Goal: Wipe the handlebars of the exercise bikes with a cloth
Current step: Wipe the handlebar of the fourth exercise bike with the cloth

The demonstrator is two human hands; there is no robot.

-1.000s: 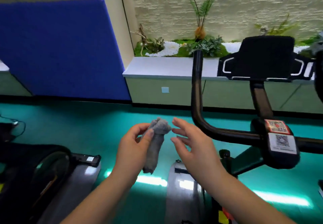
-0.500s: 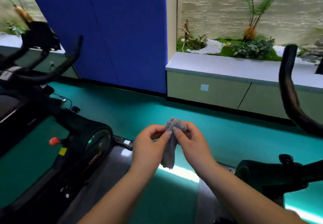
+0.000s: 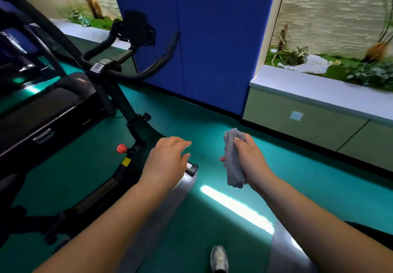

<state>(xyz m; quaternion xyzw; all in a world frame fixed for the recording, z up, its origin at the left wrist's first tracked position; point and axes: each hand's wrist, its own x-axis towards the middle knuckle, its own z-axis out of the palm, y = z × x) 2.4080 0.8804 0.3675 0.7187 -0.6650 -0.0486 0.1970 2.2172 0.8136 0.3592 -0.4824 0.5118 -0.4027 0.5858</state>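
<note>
A bunched grey cloth (image 3: 233, 160) hangs from my right hand (image 3: 251, 157), which is closed around its upper part at centre right. My left hand (image 3: 168, 157) hovers beside it, palm down, fingers apart, holding nothing. A black exercise bike (image 3: 119, 106) stands to the upper left. Its curved black handlebars (image 3: 161, 60) reach toward the blue wall, well above and beyond both hands. A dark console (image 3: 138, 29) sits at the top of the bars, and a red knob (image 3: 121, 148) shows on the frame.
A treadmill (image 3: 42, 111) fills the far left. A blue padded wall panel (image 3: 202, 38) stands behind the bike. A white-topped planter ledge (image 3: 319, 94) with plants runs along the right. The floor is teal, with grey mats (image 3: 165, 204) under the machines. A shoe (image 3: 219, 259) shows at the bottom.
The view has swung left, so the right-hand bike left the frame and the left bike came closer. The cloth passed from my left hand to my right; the hands drew apart.
</note>
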